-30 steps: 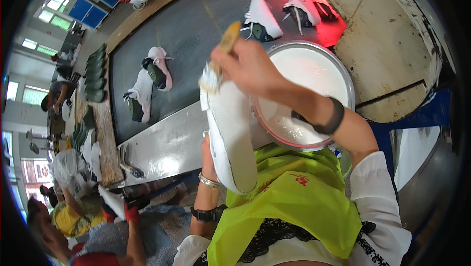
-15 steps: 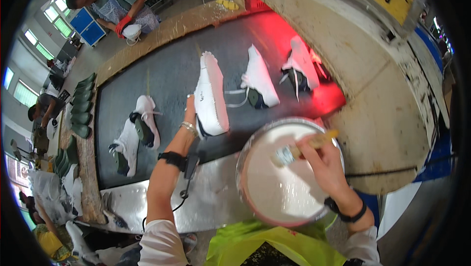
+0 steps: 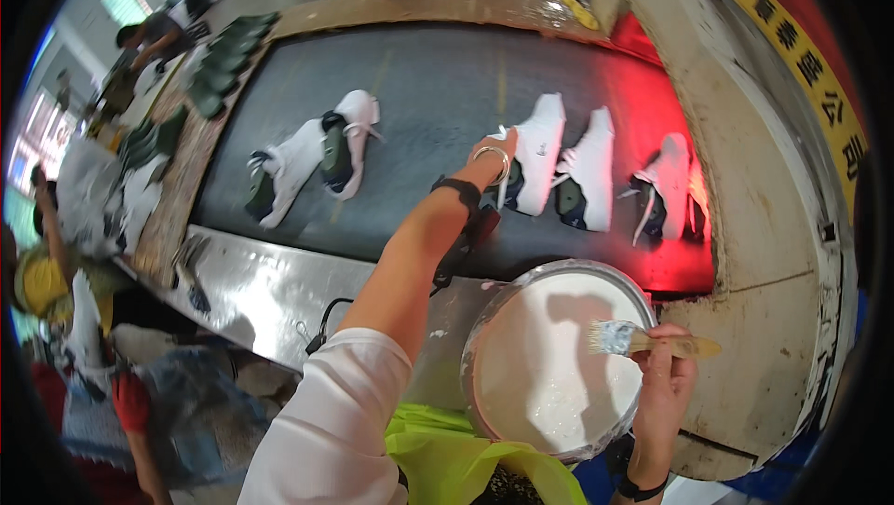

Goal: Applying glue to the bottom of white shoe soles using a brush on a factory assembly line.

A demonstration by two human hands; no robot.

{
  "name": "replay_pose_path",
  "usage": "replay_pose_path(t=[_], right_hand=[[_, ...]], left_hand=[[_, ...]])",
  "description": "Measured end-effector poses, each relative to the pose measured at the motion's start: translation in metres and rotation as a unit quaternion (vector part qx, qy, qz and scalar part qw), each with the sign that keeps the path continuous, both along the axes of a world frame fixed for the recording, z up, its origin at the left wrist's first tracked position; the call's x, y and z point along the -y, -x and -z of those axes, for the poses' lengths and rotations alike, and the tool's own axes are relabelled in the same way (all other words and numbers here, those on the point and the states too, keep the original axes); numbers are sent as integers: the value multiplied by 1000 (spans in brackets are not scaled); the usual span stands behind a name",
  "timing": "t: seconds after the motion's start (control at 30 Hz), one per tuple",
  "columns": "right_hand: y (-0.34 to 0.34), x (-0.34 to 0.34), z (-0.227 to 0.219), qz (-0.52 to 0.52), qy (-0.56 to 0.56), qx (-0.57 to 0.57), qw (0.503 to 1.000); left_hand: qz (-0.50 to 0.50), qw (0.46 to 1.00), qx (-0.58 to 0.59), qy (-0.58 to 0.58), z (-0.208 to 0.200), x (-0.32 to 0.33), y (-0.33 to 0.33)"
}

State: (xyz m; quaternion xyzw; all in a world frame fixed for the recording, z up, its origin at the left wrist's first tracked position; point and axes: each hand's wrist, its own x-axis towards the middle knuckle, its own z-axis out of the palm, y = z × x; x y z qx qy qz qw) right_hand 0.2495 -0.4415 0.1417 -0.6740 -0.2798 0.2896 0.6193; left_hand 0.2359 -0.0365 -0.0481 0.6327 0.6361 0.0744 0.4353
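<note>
A white shoe (image 3: 540, 153) with a dark green patch lies tilted on the dark belt (image 3: 438, 86). My left hand (image 3: 495, 156) is closed on its left side, fingers partly hidden. Right beside it rests a second white shoe (image 3: 592, 168), and farther right a third shoe (image 3: 669, 184) sits in red light. Two more shoes, an outer one (image 3: 291, 165) and an inner one (image 3: 350, 143), lie at the belt's left. Above a bucket (image 3: 477, 384) of white liquid (image 3: 531, 375), my right hand (image 3: 663, 384) grips a paintbrush (image 3: 697, 347) with whitened bristles pointing left.
A beige machine housing (image 3: 745, 225) bounds the belt on the right. Along the near edge runs a metal ledge (image 3: 270, 281). Several green shoe parts (image 3: 219, 67) line the wooden border at left. Co-workers are at the far side and left; one red-gloved hand (image 3: 130, 402) shows lower left.
The white shoe in my left hand has gone from upright, sole showing, to lying beside the other shoes. The brush stays over the bucket. The whole view has shifted.
</note>
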Motion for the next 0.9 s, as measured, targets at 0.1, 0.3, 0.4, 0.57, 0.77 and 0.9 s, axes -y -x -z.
replay_pose_path(t=[0.1, 0.3, 0.4, 0.57, 0.77, 0.9], right_hand=[[3, 8, -4, 11, -8, 13, 1000], [14, 9, -10, 12, -18, 19, 1000], [7, 9, 6, 35, -11, 22, 999], [15, -8, 6, 24, -5, 13, 1000], [35, 4, -3, 17, 31, -9, 999], [48, 19, -6, -5, 4, -14, 1000]], left_hand=[[-7, 955, -199, -221, -31, -7, 64], [-112, 935, -219, -256, -32, -65, 252], [-191, 937, -233, -178, -16, -60, 229], [-162, 917, -254, -261, -15, -84, 255], [-217, 963, -129, -96, -23, -76, 314], [-130, 886, 432, 109, -17, 17, 355]])
